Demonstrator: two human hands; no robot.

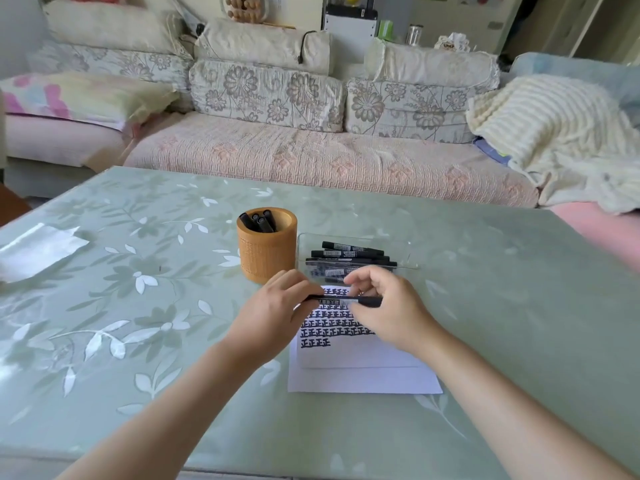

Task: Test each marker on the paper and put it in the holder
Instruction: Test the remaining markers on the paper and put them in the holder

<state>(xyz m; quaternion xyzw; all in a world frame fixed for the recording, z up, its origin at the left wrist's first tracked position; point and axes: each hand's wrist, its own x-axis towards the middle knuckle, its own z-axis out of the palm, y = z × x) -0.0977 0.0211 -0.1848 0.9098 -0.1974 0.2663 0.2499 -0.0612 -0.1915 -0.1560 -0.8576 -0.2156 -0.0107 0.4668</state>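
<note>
Marker (332,301) held level just above the paper (363,379), near the holder (266,258) | left hand (277,313) pinching one end, right hand (388,306) curled round the other | probably light, stiff, smooth-barrelled; best gripped mid-barrel | spare markers (349,252) in clear tray (403,249) behind

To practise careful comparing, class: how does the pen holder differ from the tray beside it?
The holder is a tall, opaque, orange-brown cylinder; the tray is low, clear and rectangular. The holder's markers stand on end, while the tray's markers lie flat. Both holder and tray rest on the table, side by side, and both hold black markers.
</note>
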